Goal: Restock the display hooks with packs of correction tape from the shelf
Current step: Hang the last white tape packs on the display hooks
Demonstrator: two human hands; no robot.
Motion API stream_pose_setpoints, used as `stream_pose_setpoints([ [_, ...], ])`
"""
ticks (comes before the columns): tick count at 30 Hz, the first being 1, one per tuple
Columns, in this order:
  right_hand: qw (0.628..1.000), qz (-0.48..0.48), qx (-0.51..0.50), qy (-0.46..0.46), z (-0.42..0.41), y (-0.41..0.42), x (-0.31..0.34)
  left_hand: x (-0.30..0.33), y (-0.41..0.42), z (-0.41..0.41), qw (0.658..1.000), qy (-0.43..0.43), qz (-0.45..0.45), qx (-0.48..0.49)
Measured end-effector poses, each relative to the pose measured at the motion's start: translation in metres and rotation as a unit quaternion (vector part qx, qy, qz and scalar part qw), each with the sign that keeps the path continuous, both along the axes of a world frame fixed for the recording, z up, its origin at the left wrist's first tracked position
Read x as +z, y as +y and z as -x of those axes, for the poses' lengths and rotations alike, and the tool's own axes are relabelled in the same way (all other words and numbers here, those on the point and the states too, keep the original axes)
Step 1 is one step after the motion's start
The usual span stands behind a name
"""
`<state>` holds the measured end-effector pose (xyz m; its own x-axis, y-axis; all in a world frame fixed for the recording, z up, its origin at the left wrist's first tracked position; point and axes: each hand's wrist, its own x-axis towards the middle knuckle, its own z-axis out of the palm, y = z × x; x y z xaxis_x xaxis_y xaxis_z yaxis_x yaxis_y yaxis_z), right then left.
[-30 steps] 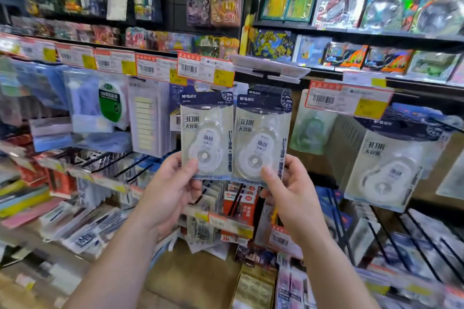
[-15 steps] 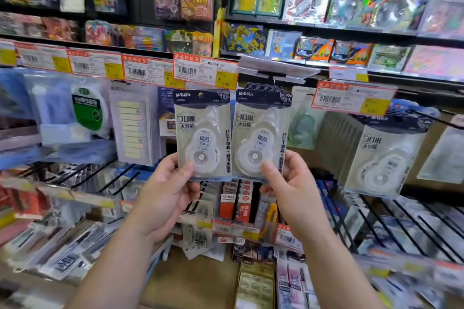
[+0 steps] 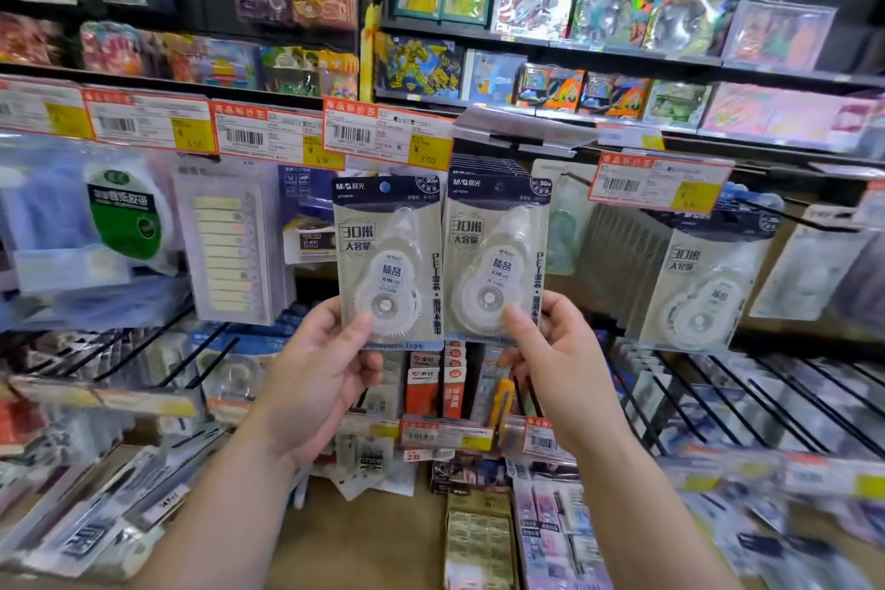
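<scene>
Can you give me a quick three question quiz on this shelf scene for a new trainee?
1. True or false: each hand holds one pack of correction tape.
2. Which part of the packs do the thumbs press? A. the top header B. the bottom corner C. the hang hole
3. Fill in: the price tag right above the left pack has a ______ corner box.

Key
1. True: the left hand holds the left pack and the right hand holds the right pack, side by side.
2. B
3. Yellow, on the price tag.
</scene>
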<state>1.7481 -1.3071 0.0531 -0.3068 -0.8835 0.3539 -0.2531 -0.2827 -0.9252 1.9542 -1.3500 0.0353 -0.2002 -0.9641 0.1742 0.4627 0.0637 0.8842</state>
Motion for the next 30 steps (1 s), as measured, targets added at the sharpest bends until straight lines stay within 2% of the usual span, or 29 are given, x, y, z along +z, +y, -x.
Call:
stream_pose_setpoints([
  [9, 0.997, -0.061, -0.042, 0.017, 0.002, -0.022, -0.009, -0.002, -0.006, -0.004, 1.0, -0.009, 0.005, -0.01],
  [30, 0.997, -0.059, -0.039, 0.011, 0.012, -0.07, -0.021, -0.013, -0.014, -0.008, 1.0, -0.016, -0.017, -0.002],
])
